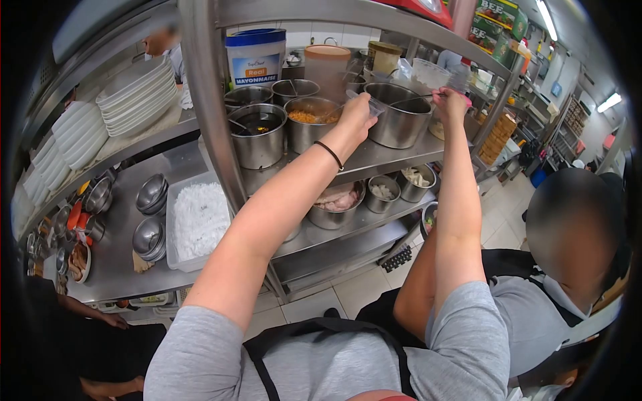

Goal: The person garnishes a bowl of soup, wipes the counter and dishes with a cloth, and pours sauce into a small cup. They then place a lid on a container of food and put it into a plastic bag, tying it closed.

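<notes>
Both my arms reach forward to a steel shelf lined with metal pots. Pinched in my left hand (359, 116) is a small see-through plastic container (378, 107), beside the rim of a tall steel pot (396, 127). My right hand (452, 103) is closed on the handle of a long thin utensil (418, 99) with a pink end. The utensil slants into the tall pot; its lower end and the pot's contents are hidden. Left of my left hand stand a pot of orange food (311, 117) and a pot of dark liquid (258, 127) with a spoon.
A mayonnaise bucket (255, 60) stands behind the pots. Below are pots of pale food (382, 192) and pinkish meat (338, 198). A steel post (210, 100) rises on the left, near a tub of white powder (198, 217). A co-worker (535, 314) is close on my right.
</notes>
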Demonstrator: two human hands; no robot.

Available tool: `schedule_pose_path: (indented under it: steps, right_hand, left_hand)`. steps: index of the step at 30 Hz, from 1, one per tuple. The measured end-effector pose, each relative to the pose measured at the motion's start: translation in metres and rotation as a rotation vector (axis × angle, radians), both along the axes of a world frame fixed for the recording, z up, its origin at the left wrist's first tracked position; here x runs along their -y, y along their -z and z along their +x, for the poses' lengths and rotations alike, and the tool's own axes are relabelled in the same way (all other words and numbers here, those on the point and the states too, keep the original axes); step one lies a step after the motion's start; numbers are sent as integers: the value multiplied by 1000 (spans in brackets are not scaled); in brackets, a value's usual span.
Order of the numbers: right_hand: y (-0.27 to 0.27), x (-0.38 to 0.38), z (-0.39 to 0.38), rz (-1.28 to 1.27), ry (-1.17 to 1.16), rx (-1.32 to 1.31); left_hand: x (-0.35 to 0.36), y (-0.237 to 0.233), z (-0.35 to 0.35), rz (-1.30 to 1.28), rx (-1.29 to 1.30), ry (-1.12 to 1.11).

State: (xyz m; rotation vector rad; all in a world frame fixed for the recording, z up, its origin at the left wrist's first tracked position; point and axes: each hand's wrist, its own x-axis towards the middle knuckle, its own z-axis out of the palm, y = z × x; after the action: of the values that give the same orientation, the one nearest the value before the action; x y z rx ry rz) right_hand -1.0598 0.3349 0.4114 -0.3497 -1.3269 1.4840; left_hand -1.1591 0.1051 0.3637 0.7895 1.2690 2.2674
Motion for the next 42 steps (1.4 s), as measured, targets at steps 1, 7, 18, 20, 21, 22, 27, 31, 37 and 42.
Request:
schedule_pose_path:
  steps: [1, 7, 18, 20, 21, 22, 27, 31, 37, 42]
  right_hand:
    - [3, -2, 2, -50, 11, -53]
    - [4, -6, 15, -144, 87, -179]
    - [-39, 19, 35, 8, -41, -180]
    - [-47, 36, 35, 48, -59, -133]
    - [-51, 53, 35, 158, -54, -77]
    - [-54, 71, 35, 266, -49, -21]
    - [-63, 129, 38, 664, -41, 47]
    - [-67, 143, 41, 806, -30, 6]
    - [-69, 134, 47, 764, -18, -42]
    - [-50, 88, 35, 742, 380, 61]
  left_hand:
    - [-6, 2, -4, -12, 33, -5]
    - [-14, 6, -18, -51, 4, 121]
    - [7, -7, 0, 111, 333, 205]
    - [5, -5, -3, 134, 339, 233]
    - [6, -6, -2, 135, 345, 229]
    - [6, -6, -2, 135, 352, 225]
    - [13, -9, 2, 51, 182, 135]
    - [5, -3, -3, 145, 378, 227]
    - [14, -10, 8, 207, 511, 217]
    - [10, -6, 3, 224, 492, 232]
